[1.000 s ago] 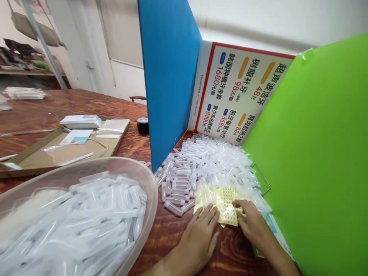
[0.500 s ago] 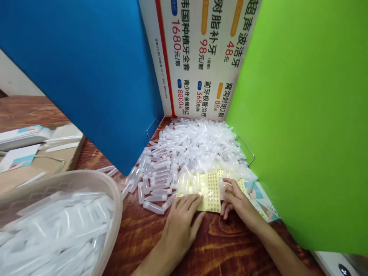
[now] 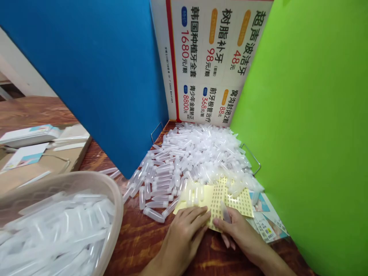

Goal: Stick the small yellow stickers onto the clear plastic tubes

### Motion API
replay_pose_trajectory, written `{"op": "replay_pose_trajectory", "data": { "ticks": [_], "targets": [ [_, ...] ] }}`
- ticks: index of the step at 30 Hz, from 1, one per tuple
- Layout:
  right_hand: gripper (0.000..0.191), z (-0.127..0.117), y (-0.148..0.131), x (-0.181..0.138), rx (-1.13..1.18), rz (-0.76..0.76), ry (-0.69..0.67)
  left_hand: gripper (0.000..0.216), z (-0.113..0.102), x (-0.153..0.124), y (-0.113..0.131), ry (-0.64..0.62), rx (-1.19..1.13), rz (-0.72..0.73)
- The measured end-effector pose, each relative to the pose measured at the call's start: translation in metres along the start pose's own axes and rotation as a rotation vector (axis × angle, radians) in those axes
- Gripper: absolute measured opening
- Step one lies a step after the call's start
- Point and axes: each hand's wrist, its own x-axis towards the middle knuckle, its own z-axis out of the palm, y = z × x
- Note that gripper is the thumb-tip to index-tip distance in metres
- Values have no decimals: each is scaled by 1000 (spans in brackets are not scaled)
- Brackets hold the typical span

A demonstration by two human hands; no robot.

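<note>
My left hand (image 3: 186, 230) rests at the near edge of a yellow sticker sheet (image 3: 209, 195), fingers bent together over it and the thumb tucked low. In my right hand (image 3: 240, 232) a small translucent plastic tube (image 3: 225, 213) is held upright, partly hidden by the fingers. The right thumb lies on the sheet's right near corner. Rows of small dark stickers mark the sheet, and several tubes (image 3: 195, 193) lie on its left part. Another yellow sticker sheet (image 3: 241, 201) lies behind my right hand.
A heap of capped tubes (image 3: 201, 149) spreads between a blue panel (image 3: 115, 76), a printed price board (image 3: 201, 69) and a green panel (image 3: 301, 115). A basket (image 3: 116, 214) of tubes stands at left. Printed cards (image 3: 267, 226) lie at right, and cardboard (image 3: 63, 165) at far left.
My right hand has come nearer and turned, bringing the tube over the sheet's near right corner. The left fingers are more bent at the sheet's edge. The whole view has shifted slightly.
</note>
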Motion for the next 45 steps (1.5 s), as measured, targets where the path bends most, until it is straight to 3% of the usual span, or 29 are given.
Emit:
{"op": "replay_pose_trajectory", "data": {
  "ticks": [6, 12, 16, 23, 45],
  "targets": [
    [46, 0, -6, -5, -56, -89, 5, 25, 0, 0, 2, 110, -130, -36],
    [49, 9, 0, -7, -66, -209, 145, 22, 1, -1, 6, 163, -168, -22],
    [36, 9, 7, -5, -182, -296, 152, 15, 0, 0, 8, 183, -217, -78],
    [32, 4, 12, -7, -437, -411, 155, 9, -2, -2, 9, 119, -307, -196],
    [21, 0, 13, -7, -618, -548, 174, 6, -2, 1, 7, 62, -444, -254]
  ]
}}
